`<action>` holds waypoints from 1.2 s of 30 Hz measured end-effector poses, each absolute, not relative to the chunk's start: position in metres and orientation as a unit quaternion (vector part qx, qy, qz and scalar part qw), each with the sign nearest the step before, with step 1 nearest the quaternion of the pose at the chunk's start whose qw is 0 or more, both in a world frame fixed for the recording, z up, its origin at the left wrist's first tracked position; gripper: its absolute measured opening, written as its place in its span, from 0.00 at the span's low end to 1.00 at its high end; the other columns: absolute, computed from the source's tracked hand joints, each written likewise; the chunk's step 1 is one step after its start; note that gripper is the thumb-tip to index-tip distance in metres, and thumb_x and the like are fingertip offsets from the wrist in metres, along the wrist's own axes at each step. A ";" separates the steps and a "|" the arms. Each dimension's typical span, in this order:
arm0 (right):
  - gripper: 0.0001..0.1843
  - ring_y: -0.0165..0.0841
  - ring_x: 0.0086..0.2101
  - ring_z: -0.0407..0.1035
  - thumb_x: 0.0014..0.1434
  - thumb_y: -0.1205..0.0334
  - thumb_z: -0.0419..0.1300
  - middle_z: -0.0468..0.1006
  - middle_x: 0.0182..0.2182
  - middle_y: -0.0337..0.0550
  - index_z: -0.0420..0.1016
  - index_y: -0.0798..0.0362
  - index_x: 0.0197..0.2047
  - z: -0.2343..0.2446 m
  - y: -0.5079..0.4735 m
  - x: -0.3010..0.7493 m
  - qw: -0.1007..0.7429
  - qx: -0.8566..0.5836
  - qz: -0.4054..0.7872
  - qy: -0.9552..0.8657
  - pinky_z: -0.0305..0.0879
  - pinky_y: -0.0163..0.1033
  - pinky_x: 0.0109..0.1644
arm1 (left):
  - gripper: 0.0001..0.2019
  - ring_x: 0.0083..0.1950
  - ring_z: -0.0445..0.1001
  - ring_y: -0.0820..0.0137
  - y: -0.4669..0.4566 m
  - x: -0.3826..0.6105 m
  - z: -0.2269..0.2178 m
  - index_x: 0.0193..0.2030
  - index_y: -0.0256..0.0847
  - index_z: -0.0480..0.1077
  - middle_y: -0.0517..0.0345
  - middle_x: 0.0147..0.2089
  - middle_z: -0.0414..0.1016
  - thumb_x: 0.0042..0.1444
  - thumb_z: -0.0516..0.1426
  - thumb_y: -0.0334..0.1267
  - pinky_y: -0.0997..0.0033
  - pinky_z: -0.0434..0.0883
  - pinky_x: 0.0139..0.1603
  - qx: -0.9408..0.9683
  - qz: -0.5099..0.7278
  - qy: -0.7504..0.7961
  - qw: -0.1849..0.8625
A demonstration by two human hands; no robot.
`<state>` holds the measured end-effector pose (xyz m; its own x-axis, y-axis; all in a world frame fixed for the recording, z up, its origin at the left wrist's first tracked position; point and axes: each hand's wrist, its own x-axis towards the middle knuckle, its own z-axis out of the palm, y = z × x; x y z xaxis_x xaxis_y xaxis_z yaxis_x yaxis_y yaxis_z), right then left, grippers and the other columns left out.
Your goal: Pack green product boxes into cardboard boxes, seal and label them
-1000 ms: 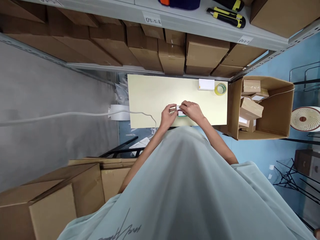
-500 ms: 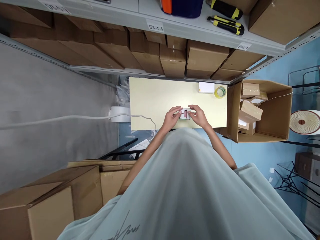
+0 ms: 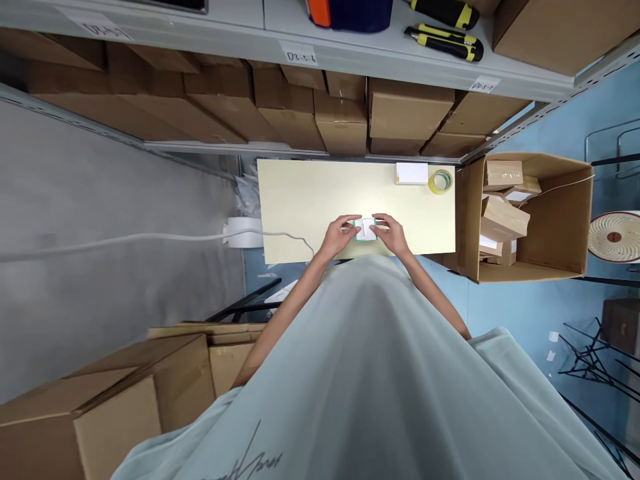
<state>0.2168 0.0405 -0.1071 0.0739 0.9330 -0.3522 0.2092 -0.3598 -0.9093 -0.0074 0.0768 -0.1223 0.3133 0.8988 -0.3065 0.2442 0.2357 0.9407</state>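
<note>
Half a second back the small white box [image 3: 366, 229] showed a dark patch on its upper face between my hands; now that face reads plain white with a green edge along the left and near sides, so I take it the flap has been pressed down, though the box is too small in this view for me to be sure. It sits low over the near middle of the pale yellow table [image 3: 305, 197], and I cannot tell whether it rests on the top or is lifted a little. The left hand [image 3: 341, 235] has its fingers pinched on the box's left end and the right hand [image 3: 396, 235] has its fingers pinched on the right end, both closer in than a second ago. The fingertips cover the box's short sides, and any print on it is unreadable. At the far right corner a white packet [image 3: 412, 173] lies just beside a roll of tape [image 3: 441, 181], neither touched. My shirt [image 3: 380, 373] hides the table's near edge, and the open carton [image 3: 575, 220] to the right holds smaller cardboard boxes.
</note>
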 end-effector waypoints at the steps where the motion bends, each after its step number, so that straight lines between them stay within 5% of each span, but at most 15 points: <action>1: 0.22 0.44 0.55 0.82 0.63 0.47 0.70 0.83 0.60 0.48 0.82 0.44 0.57 -0.107 0.042 0.215 0.346 -0.649 0.511 -0.445 0.86 0.50 0.57 | 0.21 0.48 0.80 0.66 0.078 -0.007 -0.121 0.60 0.45 0.84 0.48 0.64 0.84 0.63 0.67 0.47 0.62 0.83 0.54 0.554 0.274 0.522 0.588; 10: 0.16 0.40 0.48 0.83 0.64 0.59 0.67 0.83 0.56 0.45 0.82 0.45 0.56 -0.096 0.057 0.211 0.270 -0.674 0.466 -0.506 0.83 0.50 0.60 | 0.20 0.48 0.78 0.65 0.074 0.009 -0.119 0.60 0.46 0.82 0.50 0.63 0.82 0.61 0.66 0.41 0.65 0.81 0.48 0.563 0.267 0.580 0.525; 23: 0.12 0.40 0.46 0.83 0.68 0.56 0.62 0.83 0.54 0.46 0.81 0.46 0.52 -0.092 0.064 0.211 0.238 -0.690 0.471 -0.495 0.81 0.47 0.55 | 0.18 0.43 0.77 0.65 0.080 0.020 -0.112 0.53 0.46 0.81 0.54 0.55 0.84 0.55 0.68 0.37 0.63 0.78 0.47 0.551 0.222 0.621 0.512; 30: 0.13 0.41 0.45 0.79 0.59 0.60 0.65 0.81 0.51 0.45 0.78 0.46 0.48 -0.094 0.081 0.200 0.150 -0.737 0.438 -0.493 0.78 0.49 0.56 | 0.19 0.43 0.76 0.66 0.078 0.022 -0.115 0.54 0.46 0.80 0.54 0.56 0.83 0.53 0.67 0.35 0.63 0.79 0.48 0.543 0.235 0.629 0.504; 36: 0.11 0.40 0.48 0.78 0.57 0.60 0.63 0.80 0.48 0.44 0.76 0.47 0.44 -0.102 0.088 0.207 0.170 -0.709 0.465 -0.502 0.78 0.48 0.58 | 0.20 0.43 0.75 0.66 0.078 0.022 -0.116 0.55 0.46 0.80 0.53 0.58 0.82 0.54 0.66 0.35 0.63 0.79 0.47 0.547 0.244 0.620 0.506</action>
<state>0.2065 0.0875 -0.1017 0.0630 0.8702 -0.4887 0.5546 -0.4376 -0.7077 0.0217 0.0778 -0.1164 0.1116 0.9259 -0.3609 0.4315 0.2820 0.8569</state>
